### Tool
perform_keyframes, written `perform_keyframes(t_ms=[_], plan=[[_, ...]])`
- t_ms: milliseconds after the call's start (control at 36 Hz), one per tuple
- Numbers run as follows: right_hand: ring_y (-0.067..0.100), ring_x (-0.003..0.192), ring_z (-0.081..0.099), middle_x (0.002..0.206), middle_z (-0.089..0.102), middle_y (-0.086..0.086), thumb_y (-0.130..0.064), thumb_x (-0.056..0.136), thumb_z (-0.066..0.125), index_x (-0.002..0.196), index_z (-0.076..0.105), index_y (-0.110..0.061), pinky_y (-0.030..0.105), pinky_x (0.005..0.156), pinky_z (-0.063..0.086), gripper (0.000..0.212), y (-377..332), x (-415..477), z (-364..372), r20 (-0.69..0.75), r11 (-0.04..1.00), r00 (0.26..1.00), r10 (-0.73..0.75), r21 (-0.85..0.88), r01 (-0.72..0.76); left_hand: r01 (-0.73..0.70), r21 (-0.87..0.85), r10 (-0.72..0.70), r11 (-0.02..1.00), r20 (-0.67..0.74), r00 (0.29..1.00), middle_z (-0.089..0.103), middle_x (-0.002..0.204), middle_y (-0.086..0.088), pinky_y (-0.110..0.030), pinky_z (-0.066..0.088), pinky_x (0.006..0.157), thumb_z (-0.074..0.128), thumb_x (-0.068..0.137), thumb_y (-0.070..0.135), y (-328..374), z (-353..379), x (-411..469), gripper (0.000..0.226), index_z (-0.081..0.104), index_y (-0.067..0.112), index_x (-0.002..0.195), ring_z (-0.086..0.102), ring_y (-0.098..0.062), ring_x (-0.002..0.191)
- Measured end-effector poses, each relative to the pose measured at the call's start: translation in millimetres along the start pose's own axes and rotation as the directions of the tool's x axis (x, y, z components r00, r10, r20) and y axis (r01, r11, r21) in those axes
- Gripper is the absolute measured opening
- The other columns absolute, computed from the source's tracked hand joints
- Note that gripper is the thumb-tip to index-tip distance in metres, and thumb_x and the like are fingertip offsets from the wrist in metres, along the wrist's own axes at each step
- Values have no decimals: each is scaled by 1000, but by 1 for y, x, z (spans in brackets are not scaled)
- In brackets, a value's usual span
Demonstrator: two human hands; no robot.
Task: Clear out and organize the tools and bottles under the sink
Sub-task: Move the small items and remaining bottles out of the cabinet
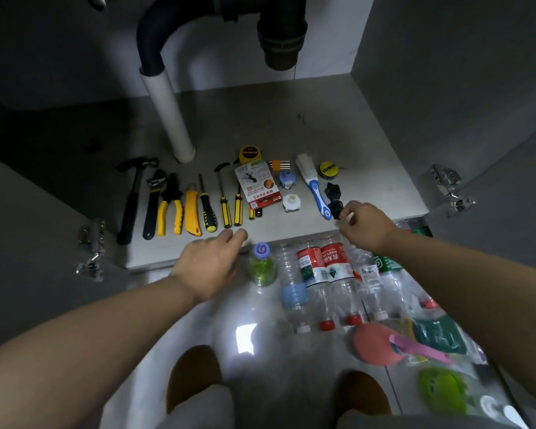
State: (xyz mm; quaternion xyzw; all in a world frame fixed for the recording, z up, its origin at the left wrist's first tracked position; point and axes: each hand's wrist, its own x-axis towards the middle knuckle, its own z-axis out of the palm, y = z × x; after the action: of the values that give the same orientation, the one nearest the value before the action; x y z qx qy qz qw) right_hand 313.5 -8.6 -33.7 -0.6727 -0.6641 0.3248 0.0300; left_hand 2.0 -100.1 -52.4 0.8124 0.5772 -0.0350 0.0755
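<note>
Tools lie in a row on the cabinet floor (291, 125): a black hammer (130, 202), a wrench (153, 205), yellow pliers (170, 209), a yellow knife (192, 215) and several yellow-handled screwdrivers (226, 209). A red-and-white card pack (258, 185), a tape measure (249, 153) and a blue brush (317, 193) lie further right. My right hand (365, 224) pinches a black crumpled piece (334, 201) beside the brush. My left hand (211, 264) hovers with relaxed fingers over the cabinet's front edge. Several plastic bottles (322, 274) lie on the floor below.
A white drain pipe (171, 119) stands at the cabinet's back left under black plumbing (279, 35). Door hinges (446, 187) stick out on both sides. A green bottle with a purple cap (262, 264), a pink sponge (375, 342) and bagged items lie on the glossy floor.
</note>
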Motion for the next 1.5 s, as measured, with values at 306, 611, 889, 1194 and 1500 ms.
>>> perform_keyframes(t_ms=[306,611,889,1194,1500], plan=[[34,86,67,99,63,16,-33,93,65,108,54,-5,50,79,59,34,7,62,18,-71,957,966,249,174,-234,116,-361,-105,925,50,993,57,101,5,-35,52,75,58,92,25,-5,-25,87,10,57,32,98,60,-22,92],[20,75,65,80,66,0,-12,93,63,94,64,-14,32,65,53,2,2,61,34,-252,859,947,197,510,-43,192,-884,-281,426,72,957,74,84,2,-15,45,77,72,90,15,26,-2,129,23,66,29,108,67,2,85],[5,72,67,87,74,-3,-4,91,67,101,74,-14,18,64,51,15,-32,45,12,39,734,965,-258,658,169,142,-989,-309,33,125,943,74,97,-9,-26,62,67,73,92,14,43,-19,135,14,76,15,106,76,-15,75],[27,146,32,162,24,11,-12,78,72,154,36,-23,30,114,34,85,0,141,-18,-54,973,996,-72,-223,58,126,-974,-400,-186,192,896,69,109,5,-27,62,82,67,92,-8,24,6,126,25,76,15,95,74,-12,95],[36,116,47,139,46,9,-15,92,59,134,47,-19,40,76,47,44,5,127,12,-217,893,966,-139,-450,28,103,-985,-467,-135,155,871,69,126,-12,-25,60,87,62,95,-7,22,-2,114,26,69,-1,119,72,-24,108]])
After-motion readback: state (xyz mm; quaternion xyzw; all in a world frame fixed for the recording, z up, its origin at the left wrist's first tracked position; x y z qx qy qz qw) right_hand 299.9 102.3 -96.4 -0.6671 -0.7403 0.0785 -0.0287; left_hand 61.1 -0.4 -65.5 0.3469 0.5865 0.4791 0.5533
